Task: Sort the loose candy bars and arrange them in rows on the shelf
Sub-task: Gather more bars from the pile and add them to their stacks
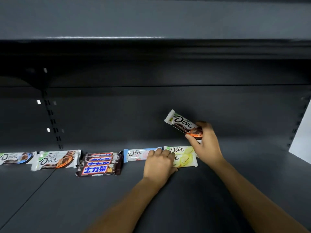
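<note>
Hands, right side: my right hand (pixel 205 143) was raised off the shelf (pixel 117 199), thumb and fingers pinching the lower end of a brown-and-orange Dove bar (pixel 182 124).
Hands, left side: my left hand (pixel 159 163) lay knuckles-up on the shelf. Its fingers were curled over the left end of the pale yellow Dove bars (pixel 186 157) with the thumb at their near edge. I recorded it as gripping them.
Held item: the brown-and-orange Dove bar was in the air, tilted, its free end pointing up and left, above the row and clear of it.
Row, right end: the pale yellow Dove bars lay flat and overlapping. I could not determine the count.
Row, next left: a blue-and-pink Dove bar (pixel 138 154) lay flat, its right end hidden behind my left hand.
Row, centre: brown bars with blue Chinese lettering (pixel 101 163) overlapped front to back, four visible.
Row, left: white Dove bars with orange swirl (pixel 57 159) lay stacked. A Dove bar with blue swirl (pixel 16 158) sat at the frame edge.
Surroundings: an upper shelf (pixel 151 39) ran overhead, a slotted upright (pixel 52 121) stood at the back left, and a white panel (pixel 301 137) stood at the right edge.
</note>
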Available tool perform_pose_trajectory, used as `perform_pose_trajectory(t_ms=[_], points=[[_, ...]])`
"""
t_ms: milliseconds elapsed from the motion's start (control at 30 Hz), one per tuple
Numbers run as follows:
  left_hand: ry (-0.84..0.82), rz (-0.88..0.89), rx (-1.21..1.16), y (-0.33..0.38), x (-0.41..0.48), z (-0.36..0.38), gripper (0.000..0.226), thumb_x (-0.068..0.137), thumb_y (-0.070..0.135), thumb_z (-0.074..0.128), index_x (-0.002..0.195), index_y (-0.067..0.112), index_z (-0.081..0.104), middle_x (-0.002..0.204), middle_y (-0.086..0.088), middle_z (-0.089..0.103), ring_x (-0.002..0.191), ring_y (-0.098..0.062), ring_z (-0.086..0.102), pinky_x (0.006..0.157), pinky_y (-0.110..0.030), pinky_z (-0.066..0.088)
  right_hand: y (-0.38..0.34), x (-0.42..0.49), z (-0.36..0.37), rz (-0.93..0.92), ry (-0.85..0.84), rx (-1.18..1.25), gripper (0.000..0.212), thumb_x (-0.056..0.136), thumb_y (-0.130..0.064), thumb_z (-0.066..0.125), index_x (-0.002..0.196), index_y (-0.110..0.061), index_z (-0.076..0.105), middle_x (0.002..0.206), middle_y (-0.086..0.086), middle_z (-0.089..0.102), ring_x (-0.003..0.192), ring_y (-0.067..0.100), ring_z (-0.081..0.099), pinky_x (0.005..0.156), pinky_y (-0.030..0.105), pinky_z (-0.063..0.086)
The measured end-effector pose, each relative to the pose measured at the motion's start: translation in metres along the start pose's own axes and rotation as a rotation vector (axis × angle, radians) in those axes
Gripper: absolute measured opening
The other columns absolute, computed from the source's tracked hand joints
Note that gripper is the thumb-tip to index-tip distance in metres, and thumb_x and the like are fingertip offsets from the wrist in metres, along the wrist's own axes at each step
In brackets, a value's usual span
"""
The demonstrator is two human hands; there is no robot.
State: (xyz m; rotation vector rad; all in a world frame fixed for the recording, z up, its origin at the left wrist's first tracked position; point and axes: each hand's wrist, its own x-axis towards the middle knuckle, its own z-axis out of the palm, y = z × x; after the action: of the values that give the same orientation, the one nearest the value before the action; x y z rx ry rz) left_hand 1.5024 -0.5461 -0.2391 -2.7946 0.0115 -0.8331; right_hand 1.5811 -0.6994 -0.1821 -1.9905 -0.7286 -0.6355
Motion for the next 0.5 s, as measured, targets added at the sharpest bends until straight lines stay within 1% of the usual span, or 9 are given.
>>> perform_pose_trajectory(t_ms=[100, 200, 333, 433, 500], points=[[0.01, 0.028, 0.018, 0.01, 0.014, 0.011, 0.049, 0.043, 0.063, 0.08, 0.076, 0.028, 0.07, 0.067, 0.01, 0.064, 0.066, -0.014, 0.06, 0.06, -0.024, 0.046, 0.018, -0.002, 0.006, 0.063, 0.064, 0.055, 0.045, 0.079, -0.021, 0.071, 0.119, -0.013, 0.05, 0.108, -0.004, 0.049, 0.104, 0.016, 0.052, 0.087, 0.029, 0.043], [0.034, 0.002, 0.013, 0.013, 0.026, 0.021, 0.049, 0.043, 0.06, 0.081, 0.08, 0.029, 0.071, 0.07, 0.01, 0.064, 0.066, -0.015, 0.059, 0.059, -0.026, 0.046, 0.032, -0.008, 0.013, 0.086, 0.068, 0.061, 0.044, 0.078, -0.021, 0.072, 0.116, -0.013, 0.051, 0.107, -0.004, 0.049, 0.104, 0.017, 0.052, 0.088, 0.031, 0.044], [0.032, -0.128, -0.035, 0.02, 0.037, 0.032, 0.038, 0.043, 0.042, 0.086, 0.077, 0.029, 0.073, 0.07, 0.009, 0.063, 0.065, -0.017, 0.057, 0.058, -0.029, 0.046, 0.036, -0.006, 0.02, 0.088, 0.08, 0.04, 0.044, 0.077, -0.023, 0.073, 0.115, -0.015, 0.053, 0.103, -0.008, 0.048, 0.102, 0.016, 0.052, 0.087, 0.034, 0.045], [0.065, -0.187, -0.085, 0.027, 0.04, 0.039, 0.035, 0.045, 0.025, 0.086, 0.077, 0.028, 0.073, 0.071, 0.008, 0.063, 0.064, -0.018, 0.057, 0.058, -0.029, 0.048, 0.036, -0.004, 0.022, 0.083, 0.091, 0.022, 0.044, 0.077, -0.025, 0.072, 0.115, -0.016, 0.053, 0.103, -0.009, 0.046, 0.102, 0.014, 0.05, 0.086, 0.03, 0.043], [0.09, -0.204, -0.113, 0.028, 0.039, 0.043, 0.036, 0.046, 0.02, 0.086, 0.079, 0.026, 0.074, 0.074, 0.006, 0.062, 0.065, -0.019, 0.058, 0.059, -0.03, 0.05, 0.037, -0.004, 0.021, 0.085, 0.095, 0.014, 0.045, 0.077, -0.026, 0.072, 0.116, -0.015, 0.053, 0.104, -0.008, 0.047, 0.102, 0.012, 0.049, 0.085, 0.026, 0.041]])
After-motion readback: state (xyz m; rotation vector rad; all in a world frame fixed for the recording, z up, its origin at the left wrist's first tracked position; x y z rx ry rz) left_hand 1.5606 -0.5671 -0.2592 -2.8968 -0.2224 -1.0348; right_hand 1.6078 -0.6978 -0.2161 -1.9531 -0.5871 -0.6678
